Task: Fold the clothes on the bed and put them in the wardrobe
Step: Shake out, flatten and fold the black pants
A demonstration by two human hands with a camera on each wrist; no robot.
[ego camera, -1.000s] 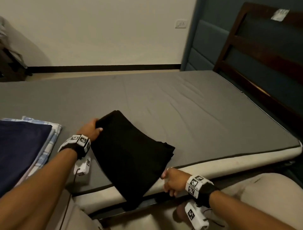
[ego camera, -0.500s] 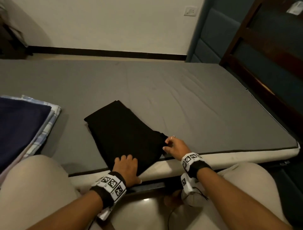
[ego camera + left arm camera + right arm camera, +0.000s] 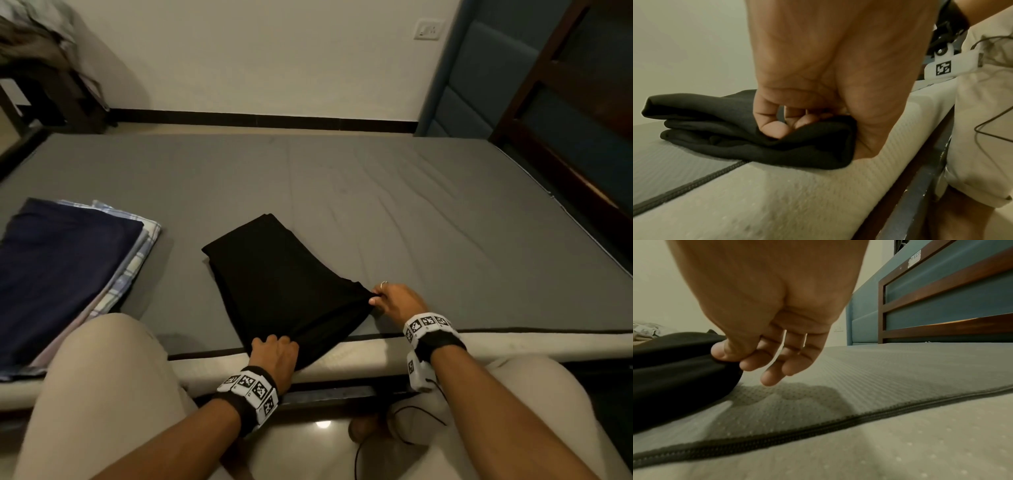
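A folded black garment (image 3: 284,284) lies near the front edge of the grey mattress (image 3: 428,219). My left hand (image 3: 274,349) grips its near corner, with fingers curled into the black cloth (image 3: 777,142) in the left wrist view. My right hand (image 3: 394,301) pinches the garment's right corner between thumb and forefinger. In the right wrist view the other fingers (image 3: 774,376) hang loose above the mattress beside the black fabric (image 3: 674,366).
A stack of folded clothes (image 3: 65,274), navy on top of checked cloth, sits on the bed at the left. A dark wooden headboard (image 3: 565,113) with blue padding stands at the right. A chair with clothes (image 3: 41,61) is far left. My knees (image 3: 102,394) are against the bed's edge.
My left hand went from the garment's far left corner to its near corner, lay flat there, and now curls into the cloth. The right hand keeps the right corner. The garment lies fully on the mattress.
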